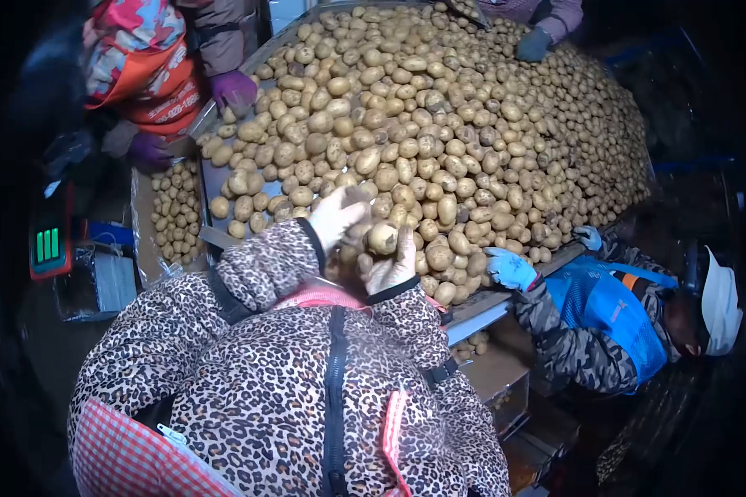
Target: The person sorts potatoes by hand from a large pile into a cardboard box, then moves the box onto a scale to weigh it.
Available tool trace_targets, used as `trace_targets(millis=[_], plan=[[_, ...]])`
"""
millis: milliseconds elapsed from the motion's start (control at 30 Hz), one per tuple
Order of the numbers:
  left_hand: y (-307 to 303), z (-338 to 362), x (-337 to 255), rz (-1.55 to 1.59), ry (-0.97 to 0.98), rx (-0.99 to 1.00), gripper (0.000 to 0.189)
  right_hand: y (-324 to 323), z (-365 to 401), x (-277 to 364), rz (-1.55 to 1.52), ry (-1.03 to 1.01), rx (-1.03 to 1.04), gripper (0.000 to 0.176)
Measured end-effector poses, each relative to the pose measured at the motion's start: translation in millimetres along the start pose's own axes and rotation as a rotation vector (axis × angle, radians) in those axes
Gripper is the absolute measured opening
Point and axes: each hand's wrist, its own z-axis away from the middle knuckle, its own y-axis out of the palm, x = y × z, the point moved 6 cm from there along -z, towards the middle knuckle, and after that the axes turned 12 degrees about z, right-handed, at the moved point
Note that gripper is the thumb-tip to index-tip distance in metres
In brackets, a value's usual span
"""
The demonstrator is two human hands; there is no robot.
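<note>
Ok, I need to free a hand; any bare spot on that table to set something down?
Only a thin grey strip of table by its left rim, beside the box of potatoes. Elsewhere the potato heap covers everything.

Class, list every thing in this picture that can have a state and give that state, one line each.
left hand: gloved, resting on the heap, grip unclear
right hand: gloved, curled round a potato
potato: lifted, held in the right hand
sorting table: heaped with potatoes
lined box: partly filled with potatoes
scale display: lit green
</note>
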Motion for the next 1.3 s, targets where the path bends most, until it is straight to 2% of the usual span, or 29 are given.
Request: trace_targets(millis=[67,100,133,167,200,233,267,333,367,467,500,533,600,633,667,733,767,867,900,933,1000,1100,1200,1233,1300], plan=[[11.6,13.9,-39.0,-0.882,0.435,-0.044,0.049,-16.1,6.2,31.7,0.02,-0.243,0.098,0.045],[8.8,1.4,-26.6,-0.928,0.402,0.087,0.052,-29.6,5.1,33.3,-0.093,-0.199,0.304,0.051],[-1.4,-27.8,7.5,-0.786,0.489,0.325,0.054,-35.0,3.7,33.1,0.005,-0.243,0.257,0.055],[15.0,-19.6,5.1,-0.518,0.131,0.332,0.058,-35.8,0.9,33.0,0.106,-0.286,0.214,0.058],[21.7,-15.5,13.6,-0.316,0.071,0.371,0.059,-35.3,-3.4,31.5,0.207,-0.327,0.173,0.062],[28.3,-11.2,22.0,-0.115,0.005,0.402,0.061,-33.4,-5.8,32.8,0.267,-0.589,0.201,0.07],[41.5,0.8,4.0,-0.245,-0.014,0.362,0.061,-28.6,0.1,36.8,0.381,-0.637,0.281,0.071],[46.4,2.7,-9.1,-0.653,0.129,0.419,0.065,-38.2,-6.0,33.5,0.648,-0.688,0.246,0.074],[46.8,3.4,-14.9,-0.701,0.132,0.382,0.066,-18.6,10.2,43.5,0.452,-0.609,0.204,0.076],[46.4,10.1,-17.4,-0.559,0.03,0.378,0.06,-22.9,12.4,47.0,0.667,-0.541,0.131,0.078],[45.1,10.3,-19.5,-0.638,0.127,0.343,0.06,-20.5,14.8,52.1,0.957,-0.692,0.12,0.078],[42.5,13.3,-18.9,-0.762,0.116,0.323,0.06,-21.5,12.8,48.7,0.974,-0.685,0.075,0.08],[50.9,25.5,-34.6,-1.007,0.099,0.29,0.062,4.2,23.7,57.9,1.326,-0.794,0.118,0.073],[52.5,26.3,-36.5,-1.099,0.178,0.31,0.063,-15.4,11.8,36.0,1.485,-0.868,-0.029,0.071],[57.0,30.9,-43.2,-1.229,0.228,0.325,0.054,-10.0,16.0,37.2,1.515,-0.845,0.023,0.07],[54.9,34.3,-45.6,-1.356,0.188,0.306,0.045,-13.7,12.7,23.3,1.24,-0.613,0.116,0.068],[50.0,34.3,-41.0,-1.305,0.213,0.293,0.033,-11.4,14.5,17.7,1.099,-0.595,0.1,0.064],[52.9,37.1,-25.4,-1.453,0.474,0.384,0.027,-2.5,25.9,34.3,1.362,-0.689,0.009,0.066],[52.4,36.1,-20.2,-1.438,0.462,0.352,0.021,-3.6,26.8,34.7,1.269,-0.59,-0.03,0.066],[47.3,37.0,-15.1,-1.298,0.371,0.284,0.018,-11.5,19.8,30.6,1.279,-0.551,-0.045,0.065],[65.1,50.6,-36.1,-1.213,0.251,0.16,0.019,-29.2,6.0,14.8,1.283,-0.569,0.01,0.065],[51.8,31.4,-8.7,-1.414,0.631,0.428,0.025,-3.8,24.2,38.6,1.567,-0.75,0.026,0.067],[4.9,-20.4,17.1,-1.032,0.223,0.169,0.038,0.8,27.1,32.0,0.743,-0.196,0.195,0.069],[-1.6,-16.2,25.0,-0.418,0.152,0.033,0.041,-0.5,20.7,28.5,0.804,-0.34,0.216,0.069],[2.1,-20.9,33.3,-0.13,-0.054,0.021,0.032,3.7,19.1,32.0,0.735,-0.266,0.215,0.071]])
